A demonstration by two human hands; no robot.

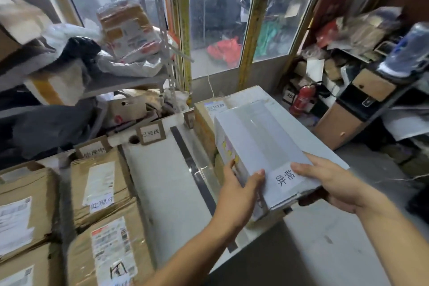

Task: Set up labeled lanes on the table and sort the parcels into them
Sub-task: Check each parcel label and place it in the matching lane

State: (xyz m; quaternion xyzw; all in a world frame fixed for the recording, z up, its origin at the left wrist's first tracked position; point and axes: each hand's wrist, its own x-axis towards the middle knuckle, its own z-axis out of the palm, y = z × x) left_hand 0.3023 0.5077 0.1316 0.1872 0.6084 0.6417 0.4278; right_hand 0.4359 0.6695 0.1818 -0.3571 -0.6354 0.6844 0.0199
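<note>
1. right now both hands carry a white box (pixel 260 146) at about 3 o'clock of the table, tilted, its near end low.
2. left hand (pixel 239 190) grips the box's near left corner, thumb on the top face, fingers curled along the side with yellow print.
3. right hand (pixel 334 183) holds the near right end, thumb lying on top beside a white handwritten label (pixel 286 179), fingers tucked under the box.
4. beneath and behind the white box, toward 1 o'clock, sits a brown carton (pixel 206 123) with a shipping label on top.
5. the white table (pixel 160 183) is split by a dark tape strip (pixel 195 169) running from 12 toward 6 o'clock.
6. small cardboard lane signs stand at the far edge: one (pixel 151 133) at 12 o'clock and another (pixel 92 150) at 10 o'clock, both handwritten.
7. brown parcels (pixel 102 183) with labels are stacked from 9 to 7 o'clock, filling the left lanes.
8. past the table, at 11 o'clock, a metal shelf (pixel 120 81) holds bags and a taped carton.
9. glass panels (pixel 222 18) in yellow frames fill 12 o'clock.
10. a red fire extinguisher (pixel 301 97) stands on the floor at 2 o'clock, beside cluttered shelving.
</note>
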